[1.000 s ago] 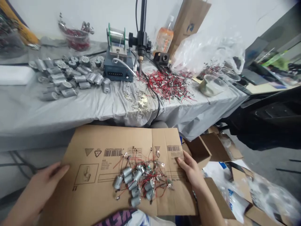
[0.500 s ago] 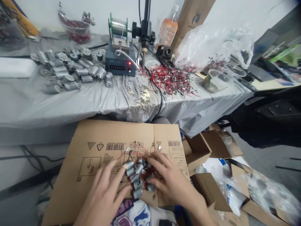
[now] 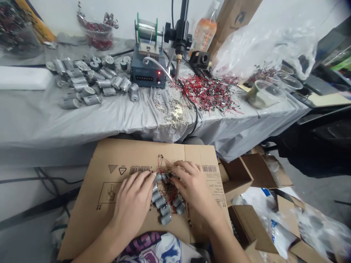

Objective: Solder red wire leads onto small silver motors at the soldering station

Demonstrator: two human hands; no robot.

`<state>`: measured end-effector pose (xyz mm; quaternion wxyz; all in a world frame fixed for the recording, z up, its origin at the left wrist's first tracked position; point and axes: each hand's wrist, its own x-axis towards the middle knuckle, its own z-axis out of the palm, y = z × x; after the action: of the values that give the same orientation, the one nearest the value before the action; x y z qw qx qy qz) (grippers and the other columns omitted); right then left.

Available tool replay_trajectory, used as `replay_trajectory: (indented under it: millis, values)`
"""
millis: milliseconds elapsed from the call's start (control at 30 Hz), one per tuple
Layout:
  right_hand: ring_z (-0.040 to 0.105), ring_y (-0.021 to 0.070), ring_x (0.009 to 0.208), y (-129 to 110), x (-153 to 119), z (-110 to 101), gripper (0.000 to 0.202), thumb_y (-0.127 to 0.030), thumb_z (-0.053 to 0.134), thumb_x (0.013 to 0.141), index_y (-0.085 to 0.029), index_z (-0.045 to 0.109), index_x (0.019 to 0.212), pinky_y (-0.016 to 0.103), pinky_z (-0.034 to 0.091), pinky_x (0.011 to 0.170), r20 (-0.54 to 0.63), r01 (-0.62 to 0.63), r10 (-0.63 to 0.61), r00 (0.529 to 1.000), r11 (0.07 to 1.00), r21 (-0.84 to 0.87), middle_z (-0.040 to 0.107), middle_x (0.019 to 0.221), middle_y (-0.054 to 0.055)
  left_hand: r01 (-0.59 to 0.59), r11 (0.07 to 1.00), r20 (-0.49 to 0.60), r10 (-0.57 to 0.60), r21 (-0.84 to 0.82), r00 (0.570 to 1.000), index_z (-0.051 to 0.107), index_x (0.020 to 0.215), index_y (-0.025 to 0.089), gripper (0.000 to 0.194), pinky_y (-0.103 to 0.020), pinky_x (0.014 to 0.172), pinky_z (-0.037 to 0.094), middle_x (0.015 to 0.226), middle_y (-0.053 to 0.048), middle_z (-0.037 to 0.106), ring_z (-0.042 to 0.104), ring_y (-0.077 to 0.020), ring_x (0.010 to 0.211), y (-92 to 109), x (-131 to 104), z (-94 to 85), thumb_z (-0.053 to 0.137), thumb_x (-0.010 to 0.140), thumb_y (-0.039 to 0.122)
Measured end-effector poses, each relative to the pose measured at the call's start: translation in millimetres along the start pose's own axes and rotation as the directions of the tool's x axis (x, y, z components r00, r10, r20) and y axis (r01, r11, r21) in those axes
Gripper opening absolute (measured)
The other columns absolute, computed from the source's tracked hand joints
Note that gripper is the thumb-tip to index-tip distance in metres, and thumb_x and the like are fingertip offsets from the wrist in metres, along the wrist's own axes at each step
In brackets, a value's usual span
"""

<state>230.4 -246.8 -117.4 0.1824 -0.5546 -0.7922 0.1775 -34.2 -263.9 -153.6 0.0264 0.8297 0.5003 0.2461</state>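
Several small silver motors [image 3: 161, 202] with red and black wires lie bunched on a flat cardboard sheet [image 3: 106, 219] in front of me. My left hand [image 3: 135, 197] comes in from the left, its fingers close together and the tips pressed on the motors at the upper left of the bunch. From the right, my right hand [image 3: 193, 184] curls its fingers around motors and wires at the top of the bunch. Its fingertips are partly hidden among them. A few wire ends with small tips [image 3: 161, 157] stick out past the far side.
On the cloth-covered table [image 3: 115, 117] beyond lie more motors [image 3: 104, 83], a soldering station [image 3: 148, 73] with a solder spool [image 3: 147, 30], a heap of red wires [image 3: 208, 93] and a plastic cup [image 3: 264, 95]. Opened cardboard boxes [image 3: 241, 175] stand on the floor at right.
My left hand has moved up and its spread fingers have closed in against the motors. The right hand has shifted up slightly, and the upper motors are bunched closer together.
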Motion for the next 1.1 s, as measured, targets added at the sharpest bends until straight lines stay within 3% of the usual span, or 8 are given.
replay_trajectory:
  millis: [167,467,700,767,833,933,1000,1100]
  values:
    - [0.086,0.0349,0.136,10,-22,-37,0.022,-0.033,0.068,0.132,-0.029,0.088,0.142,0.056,0.068,0.114,-0.239,-0.082,0.09,0.967,0.996,0.044,0.089,0.15,0.01,-0.098,0.994,0.066,0.101,-0.053,0.993,0.095,0.131,0.023,0.036,-0.055,0.1,0.074,0.145,-0.011,0.097,0.091,-0.0381,0.122,0,9,-4.2,0.069,0.117,0.002]
    - [0.093,0.0343,0.133,29,-44,-44,0.028,-0.044,0.068,0.131,-0.033,0.094,0.135,0.053,0.079,0.11,-0.185,-0.149,0.158,0.97,0.987,0.065,0.092,0.148,0.01,-0.045,0.994,0.129,0.058,-0.099,0.99,0.093,0.107,0.022,0.035,-0.052,0.086,0.075,0.11,-0.008,0.099,0.095,-0.0352,0.097,-14,29,-27.9,0.064,0.119,0.007]
    - [0.098,0.0354,0.125,67,-30,-43,0.042,-0.056,0.064,0.132,-0.03,0.097,0.127,0.049,0.084,0.104,-0.294,-0.053,0.035,0.955,0.997,-0.053,0.095,0.143,0.013,0.004,0.862,-0.3,-0.18,-0.506,0.937,0.095,0.114,0.031,0.018,-0.029,0.093,0.071,0.103,0.004,0.097,0.092,-0.0182,0.09,-31,85,-98.2,0.086,0.112,0.016]
    - [0.099,0.0323,0.12,80,-18,-44,0.049,-0.063,0.062,0.133,-0.031,0.098,0.124,0.039,0.084,0.098,-0.341,-0.001,-0.033,0.94,0.995,-0.097,0.096,0.142,0.012,0.049,0.808,-0.419,-0.355,-0.588,0.836,0.094,0.105,0.032,0.012,-0.026,0.08,0.068,0.087,0.005,0.092,0.086,-0.0165,0.077,-41,113,-117.4,0.089,0.111,0.022]
    - [0.099,0.0302,0.123,91,-5,-45,0.05,-0.064,0.062,0.132,-0.031,0.099,0.123,0.032,0.083,0.101,-0.361,0.067,-0.095,0.928,0.994,-0.09,0.096,0.145,0.011,0.0,0.62,-0.483,-0.612,-0.785,0.627,0.082,0.088,0.029,0.027,-0.029,0.063,0.06,0.064,0.004,0.072,0.067,-0.0184,0.061,-56,138,-142.4,0.09,0.107,0.046]
    - [0.1,0.0323,0.119,101,12,-46,0.053,-0.067,0.062,0.131,-0.033,0.102,0.122,0.034,0.085,0.098,-0.38,0.186,-0.216,0.899,0.976,-0.115,0.096,0.146,0.011,-0.064,0.635,-0.565,-0.631,-0.77,0.531,0.058,0.081,0.031,0.058,-0.031,0.05,0.035,0.056,0.006,0.029,0.039,-0.0207,0.059,-75,163,-190.4,0.07,0.112,0.079]
    - [0.101,0.0359,0.116,106,19,-48,0.047,-0.064,0.066,0.128,-0.037,0.104,0.121,0.039,0.087,0.094,-0.375,0.243,-0.286,0.882,0.957,-0.16,0.097,0.144,0.01,-0.078,0.667,-0.601,-0.607,-0.741,0.52,0.046,0.079,0.031,0.069,-0.035,0.052,0.023,0.064,0.005,0.013,0.033,-0.0208,0.063,-80,179,-226.4,0.068,0.109,0.09]
    - [0.1,0.0369,0.118,110,24,-52,0.039,-0.056,0.069,0.125,-0.04,0.105,0.123,0.037,0.087,0.095,-0.349,0.285,-0.324,0.879,0.945,-0.16,0.097,0.147,0.009,-0.1,0.806,-0.645,-0.385,-0.583,0.66,0.042,0.074,0.028,0.096,-0.039,0.058,0.022,0.065,-0.001,0.034,0.065,-0.018,0.077,-81,223,-286.7,0.014,0.106,0.114]
